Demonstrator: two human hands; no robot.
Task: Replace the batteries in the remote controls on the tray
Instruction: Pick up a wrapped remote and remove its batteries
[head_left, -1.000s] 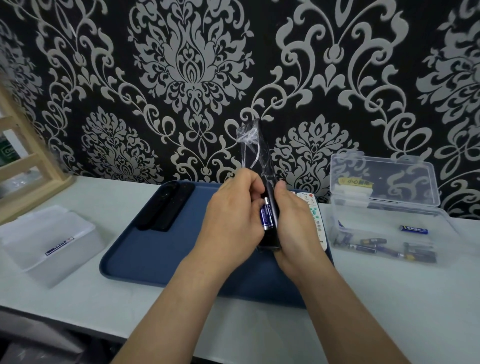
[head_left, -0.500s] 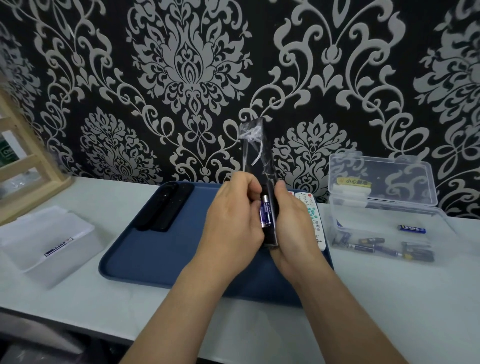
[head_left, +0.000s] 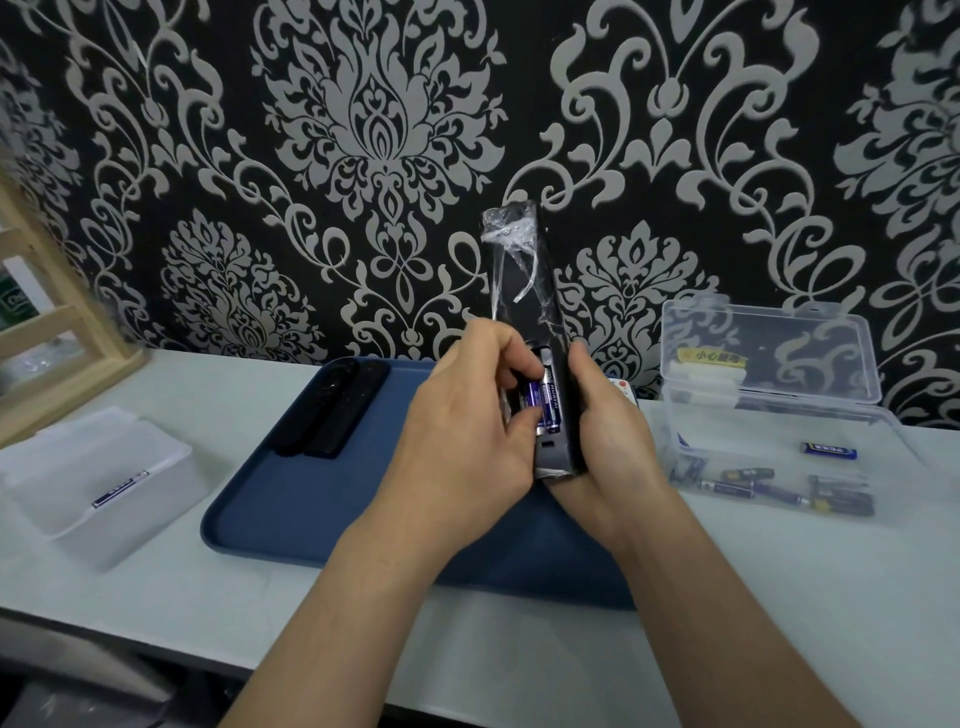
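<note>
Your right hand (head_left: 597, 447) grips the remote (head_left: 540, 332) upright above the tray (head_left: 291, 499), bay facing you so the cells show. Left fingers (head_left: 524, 418) pinch a battery (head_left: 534, 402), probably seating it, though they hide the contacts. Spares wait in the box (head_left: 779, 457) right of the tray.

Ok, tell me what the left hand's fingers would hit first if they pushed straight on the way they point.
The left hand has its fingertips already at the blue batteries in the open back of the black remote, so they likely meet those first; contact depth is unclear.
</note>
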